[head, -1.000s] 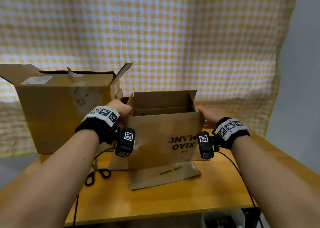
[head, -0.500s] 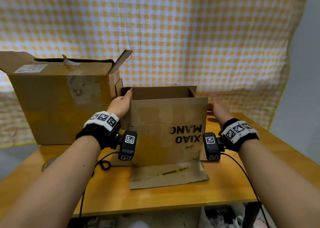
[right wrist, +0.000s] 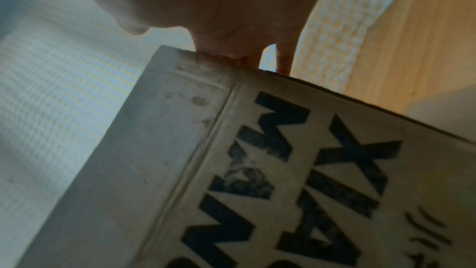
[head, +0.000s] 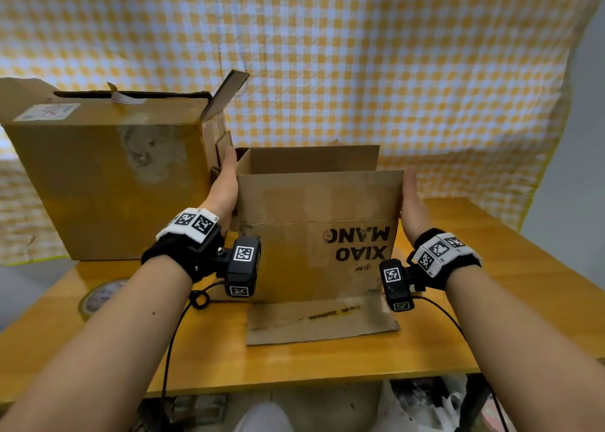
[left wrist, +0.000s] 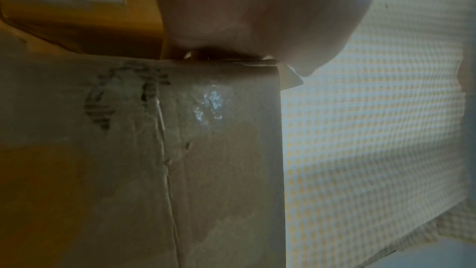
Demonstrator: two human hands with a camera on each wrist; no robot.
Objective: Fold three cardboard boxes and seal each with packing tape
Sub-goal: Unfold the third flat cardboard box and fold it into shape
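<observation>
My flat palms steady the open box.
My left hand (head: 226, 186) and right hand (head: 413, 206), fingers straight, press opposite sides of the printed cardboard box (head: 322, 235) standing on the bench (head: 327, 363), beside a larger box (head: 108, 182).

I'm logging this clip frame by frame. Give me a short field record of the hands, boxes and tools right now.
left hand: flat against printed box's left side
right hand: flat against its right side
printed box: upright, top open, lettering upside down, one flap lying on the table
large box: behind-left, flaps open
tape roll: table's left edge
</observation>
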